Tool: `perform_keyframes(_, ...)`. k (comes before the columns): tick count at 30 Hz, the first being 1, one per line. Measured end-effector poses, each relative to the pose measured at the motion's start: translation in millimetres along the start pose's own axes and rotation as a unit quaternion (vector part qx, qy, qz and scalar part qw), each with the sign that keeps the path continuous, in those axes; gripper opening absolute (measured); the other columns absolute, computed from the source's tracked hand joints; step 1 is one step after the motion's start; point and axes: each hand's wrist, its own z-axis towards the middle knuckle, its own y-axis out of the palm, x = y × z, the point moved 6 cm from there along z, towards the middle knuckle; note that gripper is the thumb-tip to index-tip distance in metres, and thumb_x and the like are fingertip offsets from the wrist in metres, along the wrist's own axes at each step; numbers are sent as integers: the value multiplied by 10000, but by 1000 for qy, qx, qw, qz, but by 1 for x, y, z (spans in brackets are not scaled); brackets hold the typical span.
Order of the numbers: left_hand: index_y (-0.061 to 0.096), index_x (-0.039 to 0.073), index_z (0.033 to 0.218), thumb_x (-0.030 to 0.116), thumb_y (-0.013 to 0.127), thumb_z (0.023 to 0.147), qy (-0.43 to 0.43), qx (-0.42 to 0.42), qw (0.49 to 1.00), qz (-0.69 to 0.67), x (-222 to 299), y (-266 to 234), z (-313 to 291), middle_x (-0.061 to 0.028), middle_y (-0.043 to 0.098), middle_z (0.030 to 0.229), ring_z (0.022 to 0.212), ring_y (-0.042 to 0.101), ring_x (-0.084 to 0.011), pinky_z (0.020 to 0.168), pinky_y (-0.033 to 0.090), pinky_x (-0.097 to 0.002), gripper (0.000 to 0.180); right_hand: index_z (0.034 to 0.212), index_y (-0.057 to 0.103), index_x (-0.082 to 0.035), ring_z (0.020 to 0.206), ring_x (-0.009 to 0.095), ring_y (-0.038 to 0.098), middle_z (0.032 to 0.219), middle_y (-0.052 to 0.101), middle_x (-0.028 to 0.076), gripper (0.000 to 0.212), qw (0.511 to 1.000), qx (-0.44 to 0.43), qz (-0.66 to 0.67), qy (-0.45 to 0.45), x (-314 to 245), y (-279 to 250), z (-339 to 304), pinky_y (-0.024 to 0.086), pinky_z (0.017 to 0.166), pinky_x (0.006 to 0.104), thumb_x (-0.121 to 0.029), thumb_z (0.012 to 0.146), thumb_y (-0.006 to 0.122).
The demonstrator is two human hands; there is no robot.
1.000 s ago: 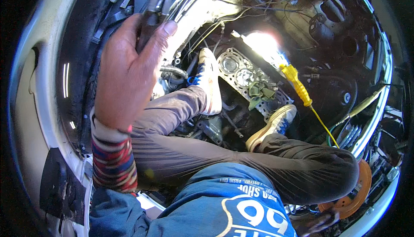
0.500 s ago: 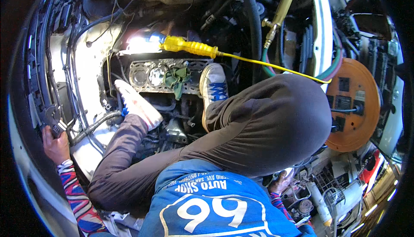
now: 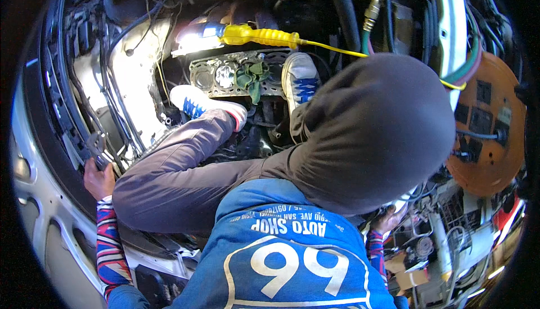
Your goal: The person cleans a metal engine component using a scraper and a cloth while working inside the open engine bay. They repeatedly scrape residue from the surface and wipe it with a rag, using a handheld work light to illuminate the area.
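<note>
My left hand (image 3: 99, 181) is at the left edge of the engine bay, its fingers closed round a dark grey metal piece (image 3: 98, 147) with a curved, jaw-like end. What kind of piece it is, I cannot make out. Behind my raised right knee, my right hand (image 3: 388, 219) curls over a white body edge (image 3: 403, 202); part of its fingers is hidden. Between my feet and a lit work lamp (image 3: 256, 35) with a yellow grip lies a bare engine block (image 3: 203, 77) with round bores. A crumpled green rag (image 3: 251, 81) covers part of its top.
My white shoes (image 3: 300, 78) with blue laces stand by the block. Dark hoses (image 3: 342, 11) and loose wires (image 3: 162, 64) run around it. A brass fitting (image 3: 371, 11) hangs at the top right. Beyond my knee is an orange disc with sockets (image 3: 489, 123); engine parts (image 3: 427, 247) lie below.
My left foot has shifted right and turned beside the block, with the left knee nearer my left hand. The whole view has shifted. Both hands keep their holds.
</note>
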Motion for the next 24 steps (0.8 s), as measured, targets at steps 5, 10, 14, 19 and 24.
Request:
perform_keyframes(5,585,23,1301,233,668,877,11,-48,994,-93,-66,54,3,-206,628,1276,1142,613,-394,962,489,-436,480,1400,480,62,1307,395,480,1388,531,268,1022,1000,8,23,12,-3,2,2,339,1113,458,-807,863,454)
perform_keyframes(10,618,-14,1254,252,607,914,-131,-46,940,-312,-78,67,12,-241,643,1226,1114,621,-401,949,491,-430,432,1410,479,41,1334,428,457,1407,524,262,990,1000,22,-19,-7,-8,1,1,325,1138,485,-787,867,471)
perform_keyframes(14,637,-45,1210,315,642,914,-26,-92,988,-118,-27,28,30,-264,659,1162,1050,636,-422,912,499,-466,465,1376,504,41,1287,461,487,1350,549,279,931,998,34,-28,-37,-18,-2,3,367,1093,495,-743,874,510)
perform_keyframes(19,649,-70,1172,406,658,916,-7,-63,998,-29,26,-12,33,-274,665,1143,1034,638,-438,884,503,-489,541,1375,501,47,1296,449,479,1366,537,281,949,998,19,-53,-33,-19,-4,3,352,1105,481,-769,896,423)
perform_keyframes(24,614,-34,1264,427,670,890,-46,-71,996,-29,24,-10,23,-245,616,1283,1156,602,-406,988,475,-452,596,1413,476,28,1326,454,445,1393,520,269,991,1000,13,12,-6,-6,4,2,330,1128,475,-798,867,443)
